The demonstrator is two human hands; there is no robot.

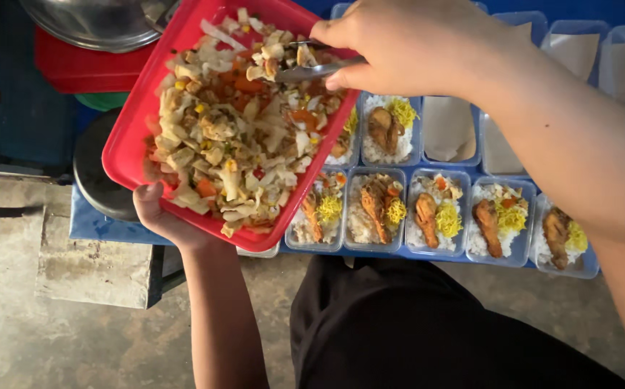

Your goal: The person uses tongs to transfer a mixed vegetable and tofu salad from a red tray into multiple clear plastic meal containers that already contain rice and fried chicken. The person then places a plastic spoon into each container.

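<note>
The left hand (160,215) grips the near rim of a red tray (129,137) heaped with a chopped vegetable mix (237,126), tilting it over the clear meal boxes (377,209) of rice and fried chicken. The right hand (399,47) is clamped on a metal spoon (311,70) dug into the mix. This looks like the portioning step; next, a scoop must clear the tray's low edge and land in one narrow box, with boxes packed wall to wall and little spare room.
</note>
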